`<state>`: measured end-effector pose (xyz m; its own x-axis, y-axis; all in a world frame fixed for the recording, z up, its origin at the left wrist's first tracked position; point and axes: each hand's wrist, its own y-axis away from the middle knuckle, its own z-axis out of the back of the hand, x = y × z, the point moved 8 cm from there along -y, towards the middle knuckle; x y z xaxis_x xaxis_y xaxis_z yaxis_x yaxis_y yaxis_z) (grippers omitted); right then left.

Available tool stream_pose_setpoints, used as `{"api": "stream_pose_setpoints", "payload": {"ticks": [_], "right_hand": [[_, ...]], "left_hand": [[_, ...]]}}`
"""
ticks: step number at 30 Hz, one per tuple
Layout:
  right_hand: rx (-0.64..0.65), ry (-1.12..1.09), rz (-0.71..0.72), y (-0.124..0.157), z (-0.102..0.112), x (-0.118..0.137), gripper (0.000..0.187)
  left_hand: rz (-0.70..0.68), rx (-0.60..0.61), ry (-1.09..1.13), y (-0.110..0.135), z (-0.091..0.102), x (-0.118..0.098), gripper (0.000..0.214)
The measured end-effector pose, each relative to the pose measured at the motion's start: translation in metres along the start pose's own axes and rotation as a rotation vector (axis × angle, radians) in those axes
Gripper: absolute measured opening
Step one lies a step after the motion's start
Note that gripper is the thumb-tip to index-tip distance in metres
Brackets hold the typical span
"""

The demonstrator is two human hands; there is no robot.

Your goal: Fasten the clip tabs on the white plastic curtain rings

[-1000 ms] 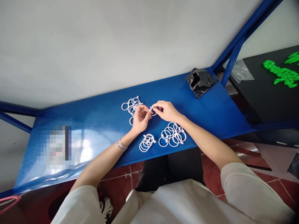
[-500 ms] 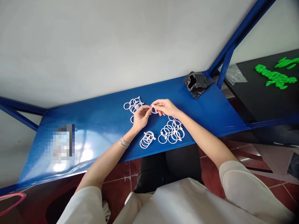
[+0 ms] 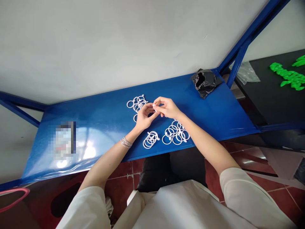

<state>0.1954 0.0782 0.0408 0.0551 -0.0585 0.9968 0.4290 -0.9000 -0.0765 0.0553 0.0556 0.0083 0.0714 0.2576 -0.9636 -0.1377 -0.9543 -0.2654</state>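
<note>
My left hand and my right hand meet above the blue shelf, both pinching one small white plastic ring between the fingertips. Behind my left hand lies a loose cluster of white rings. A stacked bunch of white rings lies near the front edge. A spread group of white rings lies under my right wrist. A silver bracelet is on my left wrist.
A crumpled black plastic bag sits at the shelf's back right corner. A blurred flat object lies on the left of the shelf. To the right, a black table carries green plastic pieces and a clear bag.
Both hands stay together on the ring, with small finger shifts. The camera view has shifted slightly.
</note>
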Motion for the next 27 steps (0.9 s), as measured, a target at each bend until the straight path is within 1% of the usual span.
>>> {"api": "stream_pose_setpoints", "payload": {"ticks": [4,7,10,14,17,20,22,25,27], "right_hand": [[-0.076,0.269,0.152,0.006,0.007,0.014,0.039],[-0.108,0.406,0.229,0.011,0.006,0.024,0.028],[-0.124,0.467,0.294,0.014,0.002,0.030,0.021],[-0.174,0.485,0.360,0.018,0.001,0.034,0.023],[-0.214,0.498,0.353,0.019,0.001,0.032,0.025],[-0.220,0.480,0.274,0.016,0.005,0.026,0.026],[-0.220,0.460,0.237,0.013,0.011,0.023,0.028],[-0.230,0.449,0.224,0.010,0.023,0.024,0.038],[-0.190,0.442,0.193,0.009,0.026,0.023,0.047]], "left_hand": [[0.005,-0.010,0.002,0.002,0.001,0.002,0.062],[0.018,0.008,-0.020,0.004,0.000,0.003,0.061],[0.040,0.043,-0.035,0.006,-0.002,0.003,0.058],[0.062,0.050,-0.041,0.008,-0.002,0.003,0.057],[0.067,0.049,-0.039,0.009,-0.003,0.003,0.058],[0.068,0.030,-0.060,0.010,-0.004,0.002,0.057],[0.046,-0.006,-0.118,0.011,-0.002,-0.005,0.053],[-0.064,-0.066,-0.319,0.011,0.005,-0.024,0.047],[-0.175,-0.091,-0.493,0.010,0.012,-0.041,0.044]]}}
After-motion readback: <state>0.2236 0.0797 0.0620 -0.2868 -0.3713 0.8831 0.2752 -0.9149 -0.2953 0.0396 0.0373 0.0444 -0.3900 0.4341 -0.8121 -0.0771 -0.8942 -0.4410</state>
